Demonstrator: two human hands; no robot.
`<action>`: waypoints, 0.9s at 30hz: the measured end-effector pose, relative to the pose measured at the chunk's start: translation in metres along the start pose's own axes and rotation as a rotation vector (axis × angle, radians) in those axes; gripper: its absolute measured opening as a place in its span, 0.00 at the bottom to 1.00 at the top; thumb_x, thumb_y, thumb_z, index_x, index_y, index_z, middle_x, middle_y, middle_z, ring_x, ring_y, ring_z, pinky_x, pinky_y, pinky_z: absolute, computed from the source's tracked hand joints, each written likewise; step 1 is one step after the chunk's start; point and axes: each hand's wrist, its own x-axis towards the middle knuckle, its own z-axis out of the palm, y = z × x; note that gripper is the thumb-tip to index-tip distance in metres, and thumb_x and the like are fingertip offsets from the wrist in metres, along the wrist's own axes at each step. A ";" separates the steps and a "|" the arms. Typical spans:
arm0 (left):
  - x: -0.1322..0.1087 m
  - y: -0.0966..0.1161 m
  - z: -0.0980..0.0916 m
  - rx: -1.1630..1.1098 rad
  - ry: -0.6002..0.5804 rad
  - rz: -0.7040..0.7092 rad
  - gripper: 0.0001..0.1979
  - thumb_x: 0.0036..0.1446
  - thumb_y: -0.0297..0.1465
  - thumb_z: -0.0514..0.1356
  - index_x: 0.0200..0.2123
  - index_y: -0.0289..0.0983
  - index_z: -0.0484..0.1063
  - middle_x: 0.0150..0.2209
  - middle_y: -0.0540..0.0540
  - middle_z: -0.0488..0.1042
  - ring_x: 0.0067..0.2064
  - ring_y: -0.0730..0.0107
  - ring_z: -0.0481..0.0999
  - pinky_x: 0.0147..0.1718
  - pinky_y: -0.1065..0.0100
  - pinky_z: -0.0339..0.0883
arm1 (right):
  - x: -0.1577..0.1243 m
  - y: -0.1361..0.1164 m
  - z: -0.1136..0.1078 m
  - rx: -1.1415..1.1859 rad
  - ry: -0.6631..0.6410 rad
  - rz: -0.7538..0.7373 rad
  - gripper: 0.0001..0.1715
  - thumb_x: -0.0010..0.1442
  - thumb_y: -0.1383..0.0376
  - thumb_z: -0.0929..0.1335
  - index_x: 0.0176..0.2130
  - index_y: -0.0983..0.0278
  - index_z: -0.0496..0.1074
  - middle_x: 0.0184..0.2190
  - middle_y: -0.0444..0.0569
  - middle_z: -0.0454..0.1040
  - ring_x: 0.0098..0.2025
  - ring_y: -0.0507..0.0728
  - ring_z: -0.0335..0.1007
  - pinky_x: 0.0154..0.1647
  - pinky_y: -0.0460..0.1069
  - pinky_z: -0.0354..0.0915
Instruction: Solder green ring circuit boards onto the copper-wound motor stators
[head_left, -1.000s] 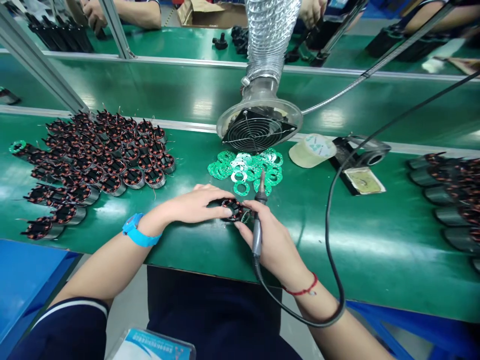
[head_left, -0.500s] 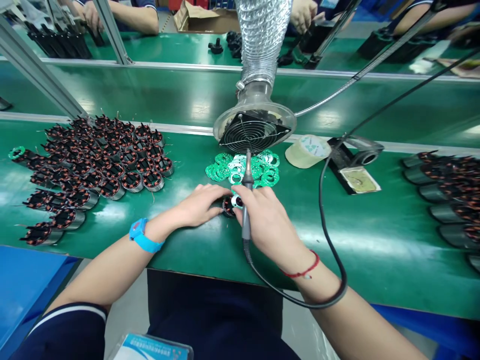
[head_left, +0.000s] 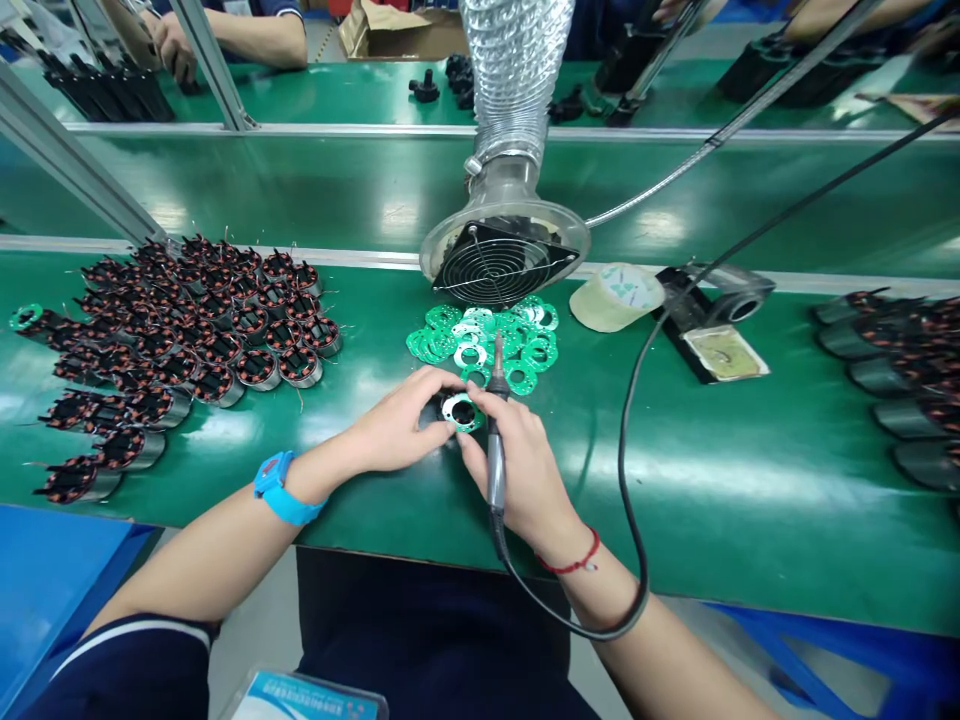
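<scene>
My left hand (head_left: 401,420) is closed around the left side of a motor stator standing on the green bench. On top of that stator lies a ring-shaped circuit board (head_left: 459,411), white and green with a dark centre. My right hand (head_left: 517,450) holds a soldering iron (head_left: 496,455) against the palm side, its tip pointing away from me over the loose boards. The thumb and a fingertip of that hand are at the right edge of the ring board. My fingers partly hide the stator's body. Just beyond my hands is a pile of green ring boards (head_left: 521,377).
Many wound stators (head_left: 217,382) stand at the left, and more stators (head_left: 874,375) at the right edge. A fume extractor hood (head_left: 504,255) hangs over the boards. A tape roll (head_left: 616,298) and an iron stand with a sponge (head_left: 724,353) are right of it. A co-worker's hand (head_left: 176,48) shows across the bench.
The ring board has come down flat onto the stator between my hands and shows more fully. My right hand, with the soldering iron, has shifted slightly toward me.
</scene>
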 end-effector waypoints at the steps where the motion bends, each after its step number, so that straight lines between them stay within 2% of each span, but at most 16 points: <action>1: 0.000 0.001 0.003 0.020 0.010 0.003 0.17 0.57 0.28 0.59 0.51 0.36 0.64 0.49 0.40 0.70 0.52 0.59 0.69 0.53 0.55 0.66 | -0.003 0.001 0.001 0.032 -0.007 0.007 0.26 0.60 0.69 0.64 0.58 0.59 0.60 0.54 0.54 0.73 0.51 0.63 0.69 0.49 0.59 0.67; 3: 0.002 0.004 0.008 0.090 0.033 0.011 0.18 0.58 0.32 0.61 0.50 0.35 0.65 0.50 0.38 0.70 0.53 0.56 0.69 0.54 0.53 0.66 | -0.006 0.003 0.002 0.083 -0.004 0.032 0.28 0.59 0.73 0.63 0.58 0.59 0.61 0.54 0.53 0.73 0.52 0.62 0.70 0.51 0.59 0.67; 6: 0.004 0.006 0.013 0.180 0.045 0.010 0.15 0.60 0.31 0.59 0.50 0.33 0.66 0.49 0.37 0.70 0.53 0.56 0.69 0.53 0.53 0.67 | -0.007 0.005 0.003 0.123 0.059 0.104 0.25 0.61 0.72 0.63 0.57 0.58 0.62 0.49 0.52 0.74 0.50 0.61 0.70 0.49 0.58 0.68; 10: 0.005 0.010 0.006 0.262 -0.055 0.020 0.15 0.61 0.29 0.58 0.52 0.34 0.68 0.52 0.37 0.68 0.54 0.57 0.70 0.55 0.54 0.68 | -0.005 0.006 0.004 0.135 0.184 0.168 0.23 0.60 0.70 0.66 0.55 0.58 0.63 0.41 0.49 0.74 0.44 0.60 0.70 0.45 0.57 0.70; 13: 0.006 0.012 0.002 0.301 -0.111 0.024 0.16 0.61 0.28 0.57 0.52 0.36 0.68 0.55 0.38 0.67 0.57 0.56 0.69 0.56 0.54 0.68 | -0.006 0.007 0.005 0.177 0.170 0.191 0.23 0.60 0.70 0.66 0.54 0.57 0.63 0.37 0.47 0.74 0.40 0.59 0.71 0.43 0.56 0.71; 16: 0.006 0.011 0.007 0.327 -0.057 0.029 0.17 0.62 0.28 0.55 0.54 0.33 0.68 0.57 0.36 0.68 0.58 0.56 0.70 0.57 0.54 0.68 | -0.007 0.008 0.005 0.227 0.140 0.239 0.22 0.60 0.69 0.66 0.53 0.57 0.63 0.38 0.47 0.75 0.41 0.59 0.73 0.44 0.57 0.71; 21: 0.008 0.005 0.021 0.396 0.057 0.053 0.23 0.62 0.28 0.55 0.59 0.30 0.61 0.55 0.34 0.71 0.57 0.55 0.71 0.55 0.54 0.70 | -0.008 0.008 0.002 0.302 0.111 0.308 0.21 0.61 0.67 0.67 0.53 0.57 0.62 0.38 0.47 0.76 0.41 0.58 0.76 0.47 0.57 0.72; 24: 0.008 0.004 0.025 0.428 0.094 0.034 0.22 0.63 0.29 0.55 0.59 0.30 0.60 0.55 0.33 0.71 0.56 0.53 0.72 0.54 0.52 0.71 | -0.008 0.008 0.000 0.324 0.100 0.327 0.20 0.62 0.67 0.66 0.53 0.57 0.62 0.37 0.46 0.77 0.41 0.57 0.77 0.48 0.57 0.72; 27: 0.010 0.006 0.023 0.440 0.087 0.037 0.18 0.64 0.29 0.55 0.56 0.32 0.63 0.53 0.35 0.72 0.56 0.54 0.72 0.54 0.50 0.70 | -0.007 0.008 0.000 0.325 0.109 0.319 0.19 0.62 0.67 0.65 0.52 0.57 0.62 0.36 0.46 0.77 0.40 0.57 0.77 0.47 0.56 0.72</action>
